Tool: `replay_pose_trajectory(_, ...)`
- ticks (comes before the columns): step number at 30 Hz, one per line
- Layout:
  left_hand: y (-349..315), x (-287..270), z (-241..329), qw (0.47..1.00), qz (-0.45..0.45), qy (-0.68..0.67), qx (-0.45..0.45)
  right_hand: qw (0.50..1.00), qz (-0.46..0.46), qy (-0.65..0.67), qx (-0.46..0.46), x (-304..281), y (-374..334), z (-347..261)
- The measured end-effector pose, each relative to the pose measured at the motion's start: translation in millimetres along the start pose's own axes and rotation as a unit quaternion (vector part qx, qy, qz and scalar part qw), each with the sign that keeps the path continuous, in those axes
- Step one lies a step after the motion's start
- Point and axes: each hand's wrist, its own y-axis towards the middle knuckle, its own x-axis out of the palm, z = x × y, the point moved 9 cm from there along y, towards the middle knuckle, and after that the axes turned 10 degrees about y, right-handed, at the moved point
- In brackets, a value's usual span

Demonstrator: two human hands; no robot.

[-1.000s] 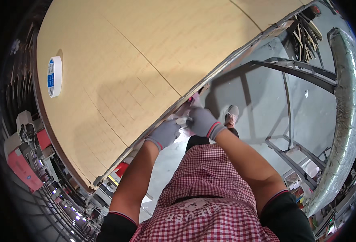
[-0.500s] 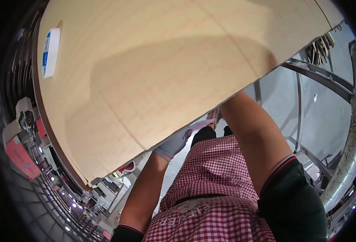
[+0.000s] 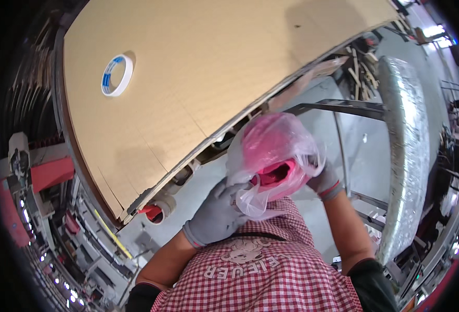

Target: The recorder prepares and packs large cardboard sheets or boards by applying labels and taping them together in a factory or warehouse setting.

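Observation:
A translucent white plastic bag (image 3: 240, 156) with something bright pink (image 3: 271, 132) inside is held up in front of my apron, beside the table edge. Its mouth faces me, and a dark hollow shows within the pink. My left hand (image 3: 214, 214), in a grey glove, grips the bag's near left side with bent fingers. On the opposite side, my gloved right hand (image 3: 325, 182) holds the bag's edge; the plastic hides part of its fingers. What the pink contents are, I cannot tell.
A large tan board tabletop (image 3: 198, 62) fills the far left, bearing a roll of white tape (image 3: 127, 78). A wrapped silvery tube (image 3: 403, 156) stands at the right beside a metal frame (image 3: 338, 105). Under the table's near corner sits a round container (image 3: 164, 204) with something red.
Both hands have risen from below the table edge, bringing the bag with the pink contents into view. My view has shifted, so more floor and the whole tape ring show.

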Motion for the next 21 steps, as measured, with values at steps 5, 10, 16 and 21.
replay_pose_trajectory(5,30.7,-14.0,69.3,0.989,-0.051,-0.018,0.135,0.983,0.021,0.039,-0.178,-2.1,-80.5,4.9)
replay_pose_trajectory(10,46.3,16.9,94.5,0.945,-0.222,-0.019,0.240,0.947,0.008,0.189,-0.258,-18.3,-126.4,-38.6)
replay_pose_trajectory(16,142.7,85.6,141.6,0.942,-0.193,-0.054,0.268,0.923,-0.057,0.239,-0.296,11.8,-161.3,-109.4)
replay_pose_trajectory(21,220.9,72.7,239.3,0.947,-0.079,-0.066,0.304,0.942,0.042,0.155,-0.293,-16.0,-221.5,-166.9)
